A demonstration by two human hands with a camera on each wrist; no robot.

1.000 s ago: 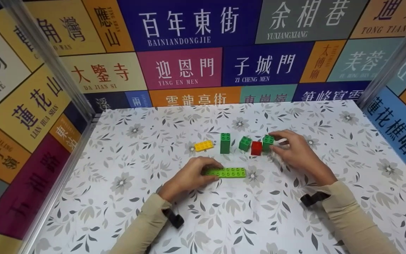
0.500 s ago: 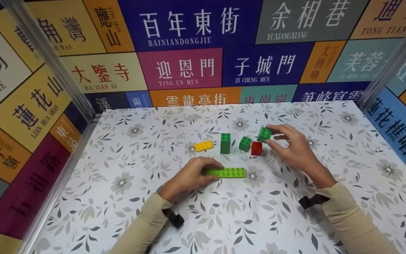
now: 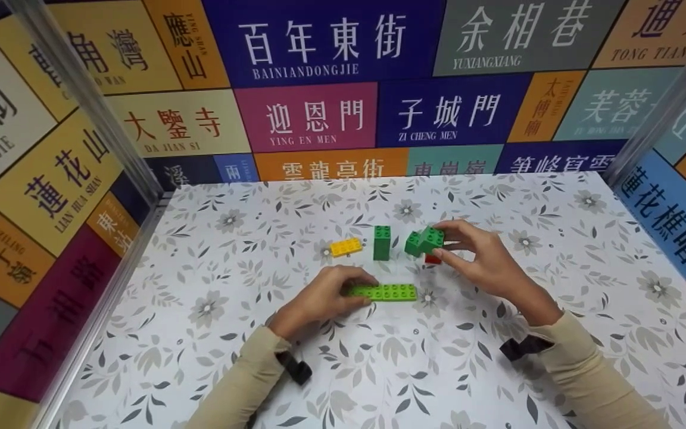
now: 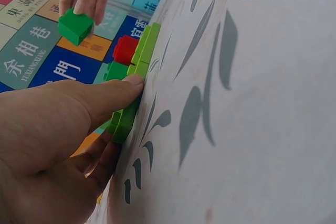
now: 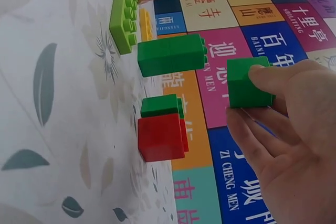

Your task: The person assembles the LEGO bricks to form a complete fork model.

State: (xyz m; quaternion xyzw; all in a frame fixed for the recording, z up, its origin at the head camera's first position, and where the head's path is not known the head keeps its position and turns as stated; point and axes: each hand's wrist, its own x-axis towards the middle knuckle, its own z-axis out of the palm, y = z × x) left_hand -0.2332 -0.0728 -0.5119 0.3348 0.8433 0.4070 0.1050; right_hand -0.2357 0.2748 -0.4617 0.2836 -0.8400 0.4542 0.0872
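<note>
We see white counter (image 3: 373, 363) with grey leaf-and-flower print. Nearest us on it: long lime-green studded plastic plate (image 3: 395, 292). Beyond, left to right, we note flat yellow studded plastic brick (image 3: 346, 246), tall green plastic block (image 3: 382, 245) upright, small green plastic block (image 3: 412, 243), red plastic cube (image 5: 160, 138) just beside.

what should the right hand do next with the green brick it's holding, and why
Probably carry the held brick over the lime plate's right end. The right hand has the brick in the air, studs up, apart from the other bricks, while the left hand grips the plate's left end, leaving the right end's studs bare.
</note>
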